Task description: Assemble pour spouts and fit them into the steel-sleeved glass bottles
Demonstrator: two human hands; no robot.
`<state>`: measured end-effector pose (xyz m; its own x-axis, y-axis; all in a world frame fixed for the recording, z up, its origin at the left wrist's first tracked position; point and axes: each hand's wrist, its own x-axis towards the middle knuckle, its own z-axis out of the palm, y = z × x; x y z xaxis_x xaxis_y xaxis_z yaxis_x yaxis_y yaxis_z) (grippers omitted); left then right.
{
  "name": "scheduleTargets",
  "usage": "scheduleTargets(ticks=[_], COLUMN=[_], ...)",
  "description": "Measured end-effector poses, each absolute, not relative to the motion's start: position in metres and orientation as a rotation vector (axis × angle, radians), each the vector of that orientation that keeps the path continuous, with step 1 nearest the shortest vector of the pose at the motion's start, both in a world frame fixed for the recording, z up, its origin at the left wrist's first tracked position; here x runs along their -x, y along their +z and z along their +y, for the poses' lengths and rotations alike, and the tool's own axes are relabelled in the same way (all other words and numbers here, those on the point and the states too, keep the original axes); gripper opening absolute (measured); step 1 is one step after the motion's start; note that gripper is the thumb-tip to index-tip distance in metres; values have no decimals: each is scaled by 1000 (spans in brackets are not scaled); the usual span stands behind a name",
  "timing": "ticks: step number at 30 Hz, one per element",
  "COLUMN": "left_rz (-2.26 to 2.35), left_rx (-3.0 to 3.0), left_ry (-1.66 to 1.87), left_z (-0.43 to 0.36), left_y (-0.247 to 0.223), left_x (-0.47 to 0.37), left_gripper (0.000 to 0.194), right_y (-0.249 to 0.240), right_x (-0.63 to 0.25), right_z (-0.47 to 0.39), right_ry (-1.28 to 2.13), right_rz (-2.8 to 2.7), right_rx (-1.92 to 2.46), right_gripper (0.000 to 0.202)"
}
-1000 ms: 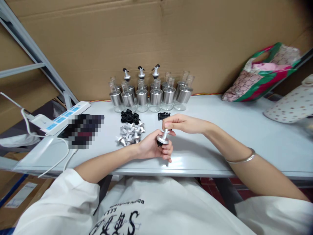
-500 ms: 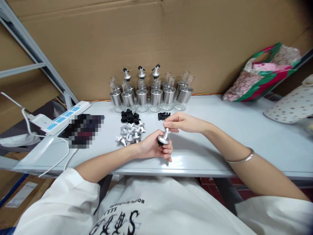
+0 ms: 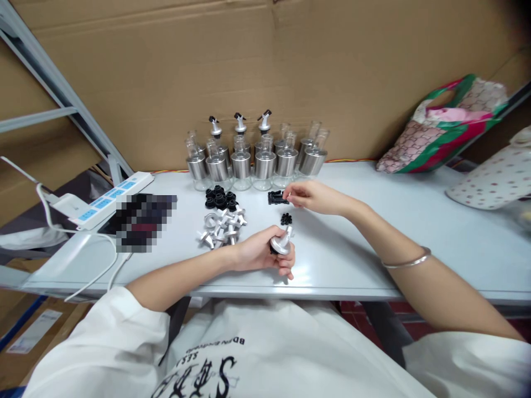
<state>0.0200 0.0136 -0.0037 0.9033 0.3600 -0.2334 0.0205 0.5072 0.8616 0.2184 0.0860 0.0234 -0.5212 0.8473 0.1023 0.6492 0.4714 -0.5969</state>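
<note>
A silver bottle pourer (image 3: 282, 242) with a black stopper at its base is gripped in my left hand (image 3: 265, 249), its spout tilted up and to the right. My right hand (image 3: 309, 197) hovers over the table with bent fingers slightly apart, the fingertips at the right edge of a small pile of black lever-like parts (image 3: 276, 197). Just below that hand lies a cluster of tiny black caps (image 3: 286, 219). Left of my left hand are a heap of silver pourer spouts (image 3: 224, 226) and, behind it, a group of black stoppers (image 3: 219, 197).
Glass bottles with steel sleeves (image 3: 264, 163) stand in rows at the back, three topped with pourers (image 3: 240, 122). A power strip (image 3: 116, 196) with white cables and a blurred dark object (image 3: 143, 221) are at left. A patterned bag (image 3: 440, 127) and a dotted white item (image 3: 489, 177) are at right.
My right hand has left the pourer's spout and moved up and right to the black lever parts, uncovering the tiny caps. My left hand still holds the pourer, now tilted slightly more.
</note>
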Motion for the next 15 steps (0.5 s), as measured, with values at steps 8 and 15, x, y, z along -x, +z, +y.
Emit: scheduleTargets(ticks=[8, 15], left_rz=[430, 455], left_rx=[-1037, -1024], left_ry=[203, 204], left_z=[14, 13], left_y=[-3, -2], left_x=[-20, -20], left_gripper=[43, 44], right_y=[21, 12], right_x=[-227, -230], right_z=[92, 95], right_ry=[537, 605], right_rz=[-2452, -2605], right_rx=[1352, 1338], right_gripper=[14, 10])
